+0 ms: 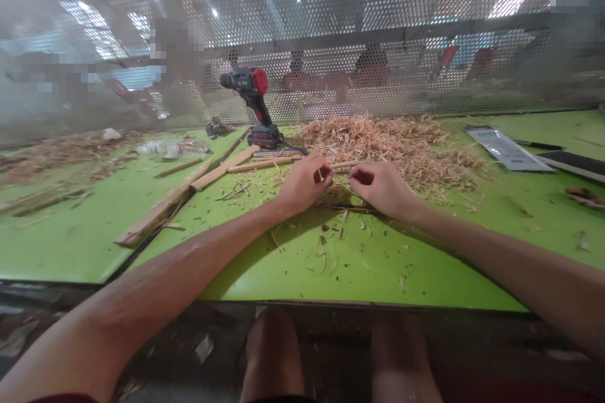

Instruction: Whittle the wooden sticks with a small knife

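Over the green table (293, 271), my left hand (306, 184) is closed in a pinch, thumb and forefinger forming a loop. My right hand (380, 187) pinches the same way a short gap to its right, fingertips facing the left ones. Pale thin wood strips (345, 165) show in the gap between the hands; whether the fingers grip one is too small to tell. A large heap of wood shavings (378, 141) lies just behind both hands. Below them, a dark thin stick (350, 208) and scattered shavings lie on the tabletop.
A red and black cordless drill (258, 104) stands upright behind my left hand. Wooden strips (161, 214) lie to the left, near a clear plastic bottle (172, 148). At right are a flat packet (505, 146) and a dark flat block (579, 164). A perforated metal screen (331, 31) rises behind.
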Demonstrator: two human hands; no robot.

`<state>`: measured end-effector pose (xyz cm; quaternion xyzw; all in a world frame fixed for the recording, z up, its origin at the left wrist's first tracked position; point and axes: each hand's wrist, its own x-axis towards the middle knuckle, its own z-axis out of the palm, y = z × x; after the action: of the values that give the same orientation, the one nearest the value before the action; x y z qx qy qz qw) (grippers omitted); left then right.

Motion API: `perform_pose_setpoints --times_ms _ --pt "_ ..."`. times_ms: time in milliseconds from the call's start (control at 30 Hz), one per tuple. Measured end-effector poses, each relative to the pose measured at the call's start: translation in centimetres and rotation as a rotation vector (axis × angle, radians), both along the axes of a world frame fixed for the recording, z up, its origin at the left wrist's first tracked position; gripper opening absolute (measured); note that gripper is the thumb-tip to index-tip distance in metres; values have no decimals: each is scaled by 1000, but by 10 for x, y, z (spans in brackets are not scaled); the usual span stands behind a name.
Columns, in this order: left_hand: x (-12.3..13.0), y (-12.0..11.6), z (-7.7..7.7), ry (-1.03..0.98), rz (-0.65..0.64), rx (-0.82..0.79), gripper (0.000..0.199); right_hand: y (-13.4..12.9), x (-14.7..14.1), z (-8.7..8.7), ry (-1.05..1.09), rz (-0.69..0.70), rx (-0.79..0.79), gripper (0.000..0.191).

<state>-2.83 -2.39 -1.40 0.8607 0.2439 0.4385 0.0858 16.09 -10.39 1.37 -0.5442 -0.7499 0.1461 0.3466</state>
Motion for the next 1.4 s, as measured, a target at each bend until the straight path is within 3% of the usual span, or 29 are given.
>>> perform_pose_setpoints --times_ms 167,367,500,667,733,900,1067,1233,1400 --pt "-5 4 7 22 -43 -58 12 3 10 7 122 -114 -14 15" --pt "-10 -2 18 316 -243 -123 19 11 33 21 186 -417 109 19" --pt "-12 -8 23 448 -363 -170 18 14 36 17 164 -389 122 23" --pt "-14 -8 24 467 -395 -141 9 17 35 15 116 -335 175 13" --pt "-14 -6 22 473 -376 -113 7 20 38 16 103 -322 127 9" --pt "-15 3 17 429 -254 -40 5 27 43 11 -85 -202 -164 7" --pt "-21 13 15 368 -204 5 7 26 36 4 -216 -193 -318 29" --pt "-22 17 12 312 -125 82 9 22 34 8 -176 -227 -200 36" --pt "-23 19 8 234 62 114 21 20 33 8 -37 -108 -38 60"
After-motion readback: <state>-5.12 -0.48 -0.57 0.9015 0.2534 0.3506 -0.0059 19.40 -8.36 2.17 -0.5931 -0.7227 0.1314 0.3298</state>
